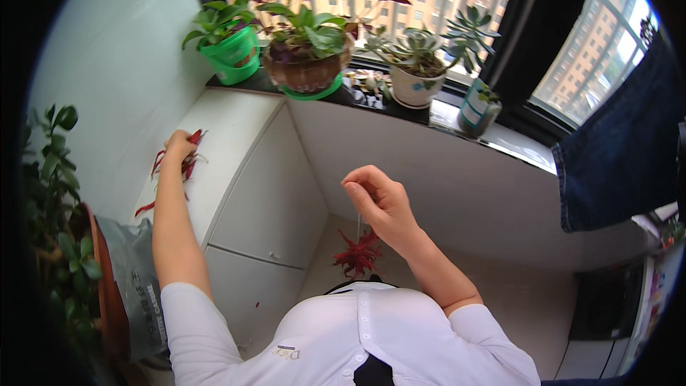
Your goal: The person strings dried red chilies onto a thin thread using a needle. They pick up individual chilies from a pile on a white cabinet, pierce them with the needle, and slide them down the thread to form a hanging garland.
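My left hand (pixel 178 148) is over the white cabinet top (pixel 230 118) on the left, its fingers closed around some red chili peppers (pixel 188 170). Part of those peppers is hidden behind the hand. One more red chili pepper (pixel 145 208) lies on the same surface, beside my forearm. In front of my chest, my right hand (pixel 383 201) pinches a thin pale string (pixel 359 224). From that string hangs a bunch of red chili peppers (pixel 358 253), their tips spread in all directions.
Potted plants line the dark windowsill: a green bucket (pixel 233 53), a brown pot (pixel 308 69), a white succulent pot (pixel 418 86) and a jar (pixel 478 110). At left stands a leafy plant (pixel 53 166) in an orange pot (pixel 96 279) beside a grey bag (pixel 131 279). Dark jeans (pixel 621 155) hang at right.
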Action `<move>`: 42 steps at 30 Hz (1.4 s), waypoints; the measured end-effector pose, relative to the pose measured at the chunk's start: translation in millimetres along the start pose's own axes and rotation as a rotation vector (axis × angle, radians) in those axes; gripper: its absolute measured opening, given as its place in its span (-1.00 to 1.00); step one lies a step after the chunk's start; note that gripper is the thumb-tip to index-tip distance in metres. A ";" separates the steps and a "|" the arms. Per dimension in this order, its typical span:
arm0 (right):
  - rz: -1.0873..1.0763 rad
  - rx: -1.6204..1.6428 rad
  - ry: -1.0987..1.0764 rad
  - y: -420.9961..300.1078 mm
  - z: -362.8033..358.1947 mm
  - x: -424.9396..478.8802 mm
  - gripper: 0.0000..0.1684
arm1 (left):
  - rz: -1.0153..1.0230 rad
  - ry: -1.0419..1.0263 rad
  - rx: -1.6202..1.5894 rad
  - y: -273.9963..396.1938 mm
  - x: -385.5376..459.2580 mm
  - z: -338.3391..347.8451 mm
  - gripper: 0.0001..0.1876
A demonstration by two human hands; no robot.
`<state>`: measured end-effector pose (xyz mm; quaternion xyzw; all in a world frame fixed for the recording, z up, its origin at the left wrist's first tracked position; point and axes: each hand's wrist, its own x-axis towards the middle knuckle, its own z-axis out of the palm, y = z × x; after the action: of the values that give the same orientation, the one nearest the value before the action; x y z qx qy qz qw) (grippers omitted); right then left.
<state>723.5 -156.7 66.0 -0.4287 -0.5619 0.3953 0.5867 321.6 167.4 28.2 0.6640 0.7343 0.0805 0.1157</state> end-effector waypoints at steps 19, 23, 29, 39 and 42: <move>0.006 -0.006 0.001 -1.2 0.2 -0.5 -0.90 | 0.270 0.432 0.101 -25.2 32.0 -5.6 -0.87; 0.050 -0.031 0.025 2.3 2.5 0.6 -0.91 | 0.402 0.627 -0.226 -13.3 34.6 -41.6 -0.79; 0.022 0.039 -0.036 5.3 9.3 0.1 -0.89 | 0.070 0.190 -1.803 -14.8 22.3 -67.7 -0.86; 0.109 0.109 -0.060 6.2 23.6 9.9 -0.87 | 0.264 -0.233 -2.156 24.2 -46.1 -39.4 -0.77; 0.120 0.116 -0.038 13.7 20.8 15.8 -0.88 | 0.397 -0.433 -2.113 77.4 -96.5 -38.6 -0.71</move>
<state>703.8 -136.1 58.2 -0.4193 -0.5225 0.4695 0.5750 393.8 81.0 92.4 0.3367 0.1391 0.5682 0.7379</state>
